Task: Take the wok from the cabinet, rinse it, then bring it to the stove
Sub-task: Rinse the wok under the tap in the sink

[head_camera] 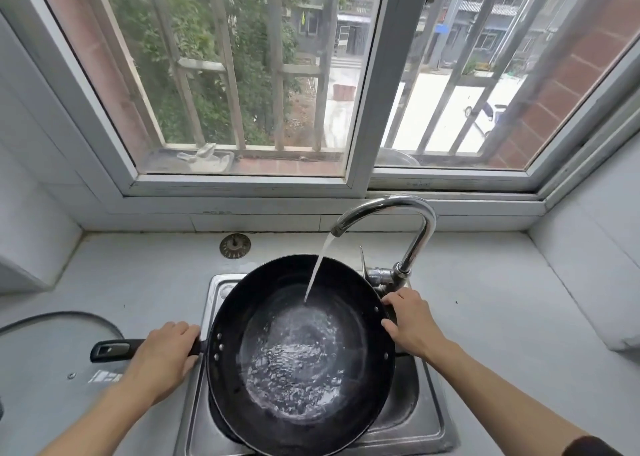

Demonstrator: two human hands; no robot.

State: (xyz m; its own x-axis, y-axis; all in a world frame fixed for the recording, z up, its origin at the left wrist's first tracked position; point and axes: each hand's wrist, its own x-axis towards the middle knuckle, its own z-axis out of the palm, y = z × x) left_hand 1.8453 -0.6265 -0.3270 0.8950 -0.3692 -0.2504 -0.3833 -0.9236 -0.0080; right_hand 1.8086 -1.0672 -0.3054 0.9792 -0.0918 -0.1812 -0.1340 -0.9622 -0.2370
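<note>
A black wok (pixel 349 303) is held over the steel sink (pixel 426 428), tilted a little toward me. Water from the chrome faucet (pixel 412 220) streams into it and pools, bubbling, in its bottom. My left hand (pixel 162 355) is closed around the wok's long black handle (pixel 110 350), which points left over the counter. My right hand (pixel 412 320) grips the wok's right rim, at the small side handle next to the faucet base.
A glass lid (pixel 45 351) lies on the grey counter at the left. A round metal sink strainer (pixel 235 246) sits on the counter behind the sink. A window with bars fills the wall behind. A white tiled wall stands at the right.
</note>
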